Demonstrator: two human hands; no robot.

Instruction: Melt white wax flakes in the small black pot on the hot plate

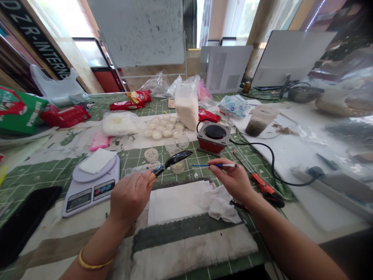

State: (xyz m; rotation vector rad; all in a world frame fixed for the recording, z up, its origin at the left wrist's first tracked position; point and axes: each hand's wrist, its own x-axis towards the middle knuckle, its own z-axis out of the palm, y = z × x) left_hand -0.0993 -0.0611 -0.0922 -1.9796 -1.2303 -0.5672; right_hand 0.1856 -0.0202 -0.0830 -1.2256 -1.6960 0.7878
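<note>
Whiteboard [142,33], seemingly bright windows [247,17] behind.

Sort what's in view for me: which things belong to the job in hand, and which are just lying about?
Likely part of the job:
black spoon, held in the left hand
thin blue-and-white tool, held in the right hand
small clear tubs
red device with round black top

Probably just lying about:
green bag
red-and-gold packet
monitor
</note>
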